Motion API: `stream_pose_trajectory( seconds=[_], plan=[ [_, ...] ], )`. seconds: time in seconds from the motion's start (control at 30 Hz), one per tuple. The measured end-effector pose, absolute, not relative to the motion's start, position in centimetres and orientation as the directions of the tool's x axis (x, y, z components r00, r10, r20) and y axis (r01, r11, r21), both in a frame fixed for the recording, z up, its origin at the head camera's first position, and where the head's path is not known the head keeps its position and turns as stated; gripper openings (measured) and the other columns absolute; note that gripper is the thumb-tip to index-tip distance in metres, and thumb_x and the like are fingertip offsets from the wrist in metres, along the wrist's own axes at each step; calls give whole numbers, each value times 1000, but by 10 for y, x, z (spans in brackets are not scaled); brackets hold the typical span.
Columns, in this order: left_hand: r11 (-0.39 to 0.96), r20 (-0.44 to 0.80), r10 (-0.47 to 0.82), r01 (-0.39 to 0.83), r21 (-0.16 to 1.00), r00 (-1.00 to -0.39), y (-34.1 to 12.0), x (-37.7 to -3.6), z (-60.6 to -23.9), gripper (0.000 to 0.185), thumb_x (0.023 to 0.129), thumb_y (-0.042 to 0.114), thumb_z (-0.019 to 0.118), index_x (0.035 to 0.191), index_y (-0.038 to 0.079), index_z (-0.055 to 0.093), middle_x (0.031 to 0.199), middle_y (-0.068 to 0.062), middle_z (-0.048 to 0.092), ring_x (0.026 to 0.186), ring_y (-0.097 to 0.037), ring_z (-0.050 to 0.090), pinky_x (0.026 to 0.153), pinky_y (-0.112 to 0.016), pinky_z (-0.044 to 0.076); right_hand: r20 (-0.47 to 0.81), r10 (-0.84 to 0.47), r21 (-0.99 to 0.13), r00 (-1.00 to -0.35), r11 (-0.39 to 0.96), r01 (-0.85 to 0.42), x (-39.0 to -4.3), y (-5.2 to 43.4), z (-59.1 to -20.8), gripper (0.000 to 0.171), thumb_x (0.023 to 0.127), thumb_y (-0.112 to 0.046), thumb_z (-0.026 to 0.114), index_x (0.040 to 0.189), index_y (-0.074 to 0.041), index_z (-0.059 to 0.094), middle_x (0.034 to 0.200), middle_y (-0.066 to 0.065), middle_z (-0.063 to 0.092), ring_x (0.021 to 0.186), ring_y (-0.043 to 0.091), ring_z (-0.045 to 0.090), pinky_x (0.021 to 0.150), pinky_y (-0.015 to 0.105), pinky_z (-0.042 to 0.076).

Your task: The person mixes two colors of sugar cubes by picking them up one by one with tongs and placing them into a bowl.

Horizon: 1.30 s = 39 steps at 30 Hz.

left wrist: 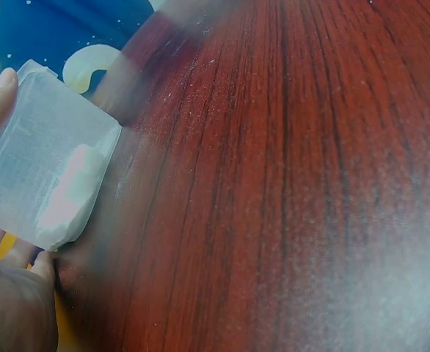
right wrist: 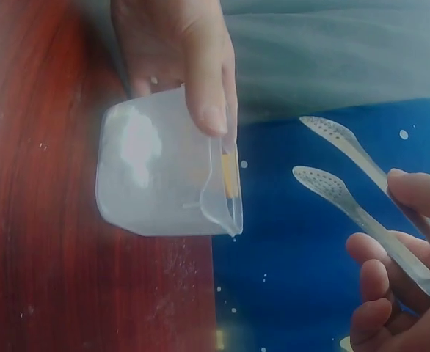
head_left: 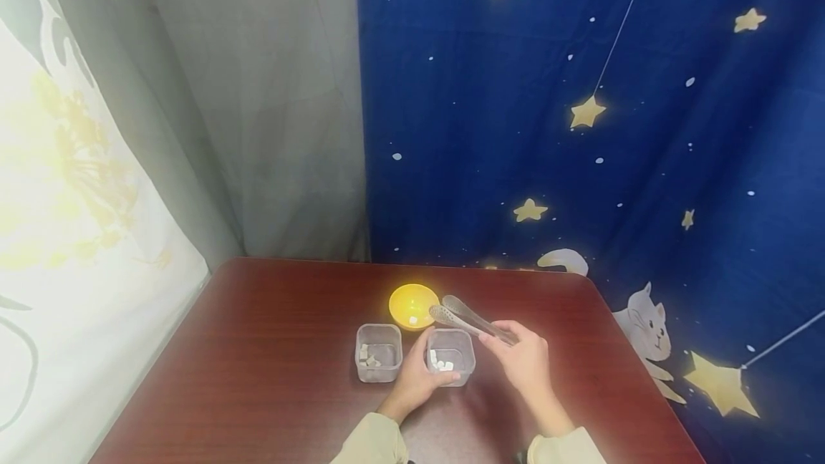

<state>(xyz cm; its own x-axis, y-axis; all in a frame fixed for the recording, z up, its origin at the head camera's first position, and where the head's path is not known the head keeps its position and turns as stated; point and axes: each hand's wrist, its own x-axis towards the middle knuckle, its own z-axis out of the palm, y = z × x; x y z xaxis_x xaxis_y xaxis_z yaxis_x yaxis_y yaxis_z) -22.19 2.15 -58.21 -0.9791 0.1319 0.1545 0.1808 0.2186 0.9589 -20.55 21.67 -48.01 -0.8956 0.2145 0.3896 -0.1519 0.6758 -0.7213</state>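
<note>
Currently we are gripping the right-hand clear tub (head_left: 450, 356) of white cubes with our left hand (head_left: 417, 377) on the worktop (head_left: 271, 349), while our right hand (head_left: 523, 359) is holding metal tongs (head_left: 465, 318), spoons apart, handles hidden behind fingers.

Head overview; wrist close-ups (shared container (head_left: 450, 355))

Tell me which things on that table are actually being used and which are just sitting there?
In use:
left hand holding the right tub of white cubes
right hand holding the tongs, tips apart
yellow bowl, one white cube inside, under the tong tips

Lying about:
left tub of brownish bits
star curtain
</note>
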Motion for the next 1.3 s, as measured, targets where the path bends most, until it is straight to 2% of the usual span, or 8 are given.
stream_pose_trajectory(
  seconds=[0.17,0.33,0.53,0.87,1.1,1.3],
  plan=[
    [221,151,136,178,959,-979,22,-222,-582,105,64,35,90,151,15,34,143,-8,48,128,-27,47,108,-48,34,365,185,-721,-913,676,-152,-201,222,-481,30,71,-34,87,93,-16,76,86,-1,73,82,20,67,72,39,54],
    [250,148,137,179,952,-980,22,-222,-581,108,65,38,88,152,11,31,148,-11,42,133,-30,41,110,-51,31,313,152,-720,-938,681,-130,-198,228,-482,31,70,-34,87,92,-16,76,87,-1,73,85,20,66,75,39,53],
    [253,162,132,192,948,-978,22,-222,-582,106,66,38,88,151,7,32,146,-14,44,131,-33,43,108,-54,33,286,116,-702,-951,701,-126,-197,234,-483,29,71,-30,87,93,-16,76,89,-1,73,88,22,67,77,41,52],
    [250,147,136,177,952,-980,23,-222,-581,106,66,38,88,151,8,32,145,-11,46,130,-30,45,108,-51,34,222,64,-667,-973,738,-103,-195,234,-482,27,69,-33,87,87,-17,74,85,-1,72,81,21,66,72,39,51],
    [242,144,142,175,954,-979,23,-223,-581,106,66,37,88,151,7,32,146,-13,44,131,-32,44,109,-52,32,204,32,-641,-979,760,-108,-200,232,-487,26,68,-28,88,83,-16,70,82,-2,72,81,23,67,71,39,51],
    [239,155,146,187,953,-977,22,-223,-582,105,68,36,88,151,6,31,145,-13,45,129,-32,45,108,-53,33,188,14,-649,-982,752,-113,-205,229,-488,25,68,-24,87,85,-14,72,83,-1,72,77,19,68,70,39,53]
  ],
)
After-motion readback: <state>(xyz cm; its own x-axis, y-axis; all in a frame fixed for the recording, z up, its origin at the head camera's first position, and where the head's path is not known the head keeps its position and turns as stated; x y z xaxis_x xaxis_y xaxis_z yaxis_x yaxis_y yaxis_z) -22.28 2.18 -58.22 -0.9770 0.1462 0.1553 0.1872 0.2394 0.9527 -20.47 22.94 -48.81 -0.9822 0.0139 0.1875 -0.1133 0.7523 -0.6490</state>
